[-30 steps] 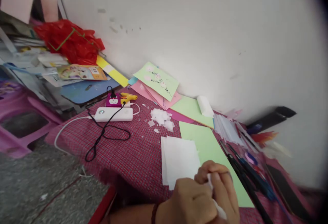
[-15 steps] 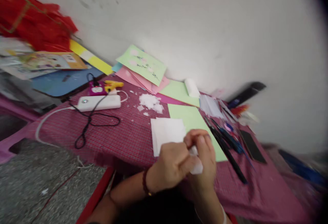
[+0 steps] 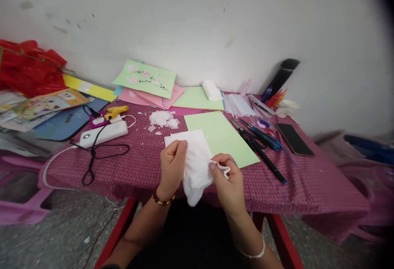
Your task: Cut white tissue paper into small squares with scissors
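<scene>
Surface [image 3: 144, 166]: red checked cloth [image 3: 301, 191]
Paper: white scraps [image 3: 161, 118], green sheet [image 3: 224, 137]
Electronics: power strip [image 3: 114, 131], smartphone [image 3: 294, 139]
Tools: scissors [image 3: 245, 134]

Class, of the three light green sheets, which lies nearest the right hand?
The front sheet, just beyond the right hand, with no drawing showing; the flowered sheet rests on pink paper farther back, and the third sheet lies under a white bundle.

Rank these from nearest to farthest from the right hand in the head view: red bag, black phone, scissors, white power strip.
From the right hand:
1. Scissors, ahead and to its right.
2. Black phone, farther right.
3. White power strip, well to the left.
4. Red bag, far left.
</scene>
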The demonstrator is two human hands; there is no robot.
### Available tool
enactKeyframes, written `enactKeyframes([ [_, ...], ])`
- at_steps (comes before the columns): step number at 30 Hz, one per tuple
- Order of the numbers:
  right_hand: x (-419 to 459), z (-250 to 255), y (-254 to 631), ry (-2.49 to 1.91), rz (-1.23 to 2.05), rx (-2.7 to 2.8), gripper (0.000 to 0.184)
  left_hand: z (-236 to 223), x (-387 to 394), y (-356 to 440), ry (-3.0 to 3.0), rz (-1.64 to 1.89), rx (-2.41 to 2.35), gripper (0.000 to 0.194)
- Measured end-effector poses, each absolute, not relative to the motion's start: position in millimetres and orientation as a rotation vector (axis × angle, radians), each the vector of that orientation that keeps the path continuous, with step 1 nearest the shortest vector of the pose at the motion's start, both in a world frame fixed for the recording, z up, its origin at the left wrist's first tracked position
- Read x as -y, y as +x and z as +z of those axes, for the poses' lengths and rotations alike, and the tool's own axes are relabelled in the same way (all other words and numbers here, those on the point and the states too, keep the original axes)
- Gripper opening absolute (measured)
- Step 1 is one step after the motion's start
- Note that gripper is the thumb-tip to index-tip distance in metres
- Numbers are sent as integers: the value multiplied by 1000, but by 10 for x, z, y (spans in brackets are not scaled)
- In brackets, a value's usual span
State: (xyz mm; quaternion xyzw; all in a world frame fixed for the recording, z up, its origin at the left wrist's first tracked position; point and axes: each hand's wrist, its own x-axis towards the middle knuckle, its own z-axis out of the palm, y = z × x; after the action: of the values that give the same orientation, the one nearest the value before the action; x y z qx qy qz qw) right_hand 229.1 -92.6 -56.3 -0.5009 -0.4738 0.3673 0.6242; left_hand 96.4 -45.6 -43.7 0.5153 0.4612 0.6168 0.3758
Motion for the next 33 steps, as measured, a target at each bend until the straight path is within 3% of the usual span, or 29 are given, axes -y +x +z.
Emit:
enactKeyframes([
  [6,841,-681,2351,-1086,991,896,12,-408,392,897,1299,1338,-916,21],
  [18,913,-530,2264,-1182,693,1134,8,-449,641,1016,2236,1078,-986,29],
  [23,849,-568,2270,-1230,760,1148,6,-416,641,952,2334,1250,-598,29],
  [33,999,-487,2398,-1160,537,1109,9,-462,616,925,1991,1383,-807,29],
])
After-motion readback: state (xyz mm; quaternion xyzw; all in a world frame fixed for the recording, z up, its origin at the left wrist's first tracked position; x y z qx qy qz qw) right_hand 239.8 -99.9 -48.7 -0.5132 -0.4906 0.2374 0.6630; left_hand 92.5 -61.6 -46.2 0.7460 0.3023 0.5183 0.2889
